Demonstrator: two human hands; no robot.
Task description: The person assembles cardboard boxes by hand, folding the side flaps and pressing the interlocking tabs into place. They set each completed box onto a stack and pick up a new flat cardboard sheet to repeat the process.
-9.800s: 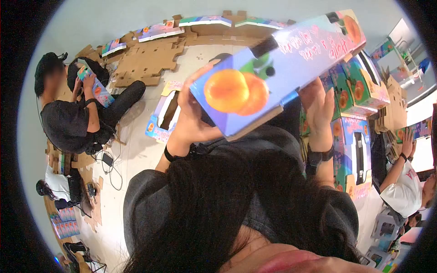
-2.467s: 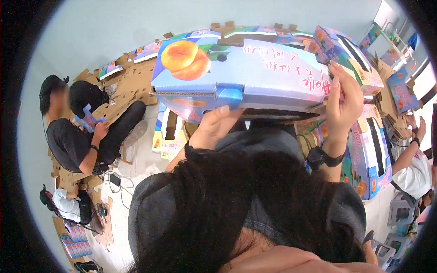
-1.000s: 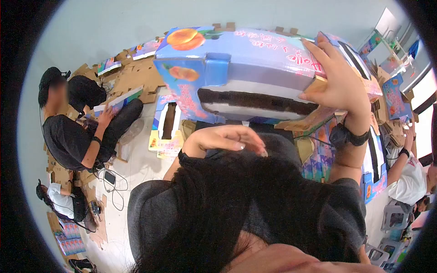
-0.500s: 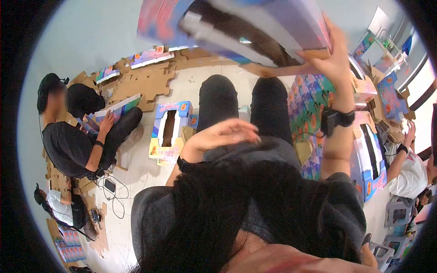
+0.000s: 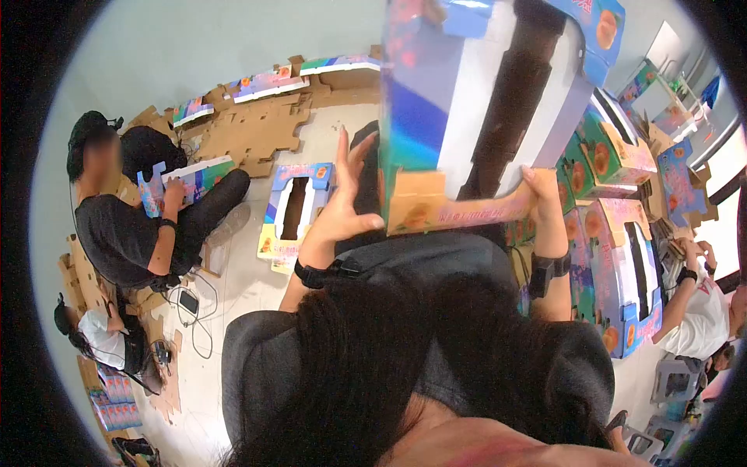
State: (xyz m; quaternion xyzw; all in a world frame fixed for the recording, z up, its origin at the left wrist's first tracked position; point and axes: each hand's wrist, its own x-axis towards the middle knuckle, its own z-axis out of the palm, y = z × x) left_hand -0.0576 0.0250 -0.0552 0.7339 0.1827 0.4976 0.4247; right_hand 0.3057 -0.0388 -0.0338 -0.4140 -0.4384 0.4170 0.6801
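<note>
- Peach-print carton [image 5: 467, 101] is held up tilted in front of the torso, slotted face toward the wearer, top edge cut off by the view.
- Left of the carton: strip of pale floor [image 5: 331, 124], then flat cardboard sheets [image 5: 249, 128]; also a floor carton [image 5: 310, 198].
- Right of the carton: stacked cartons [image 5: 615, 265], near its edge.
- Right hand [image 5: 549, 206] clamps the carton's lower right edge, thumb in front, fingers hidden.
- Left hand [image 5: 336, 214] spread, thumb tip at the carton's lower left corner; can't tell if touching.
</note>
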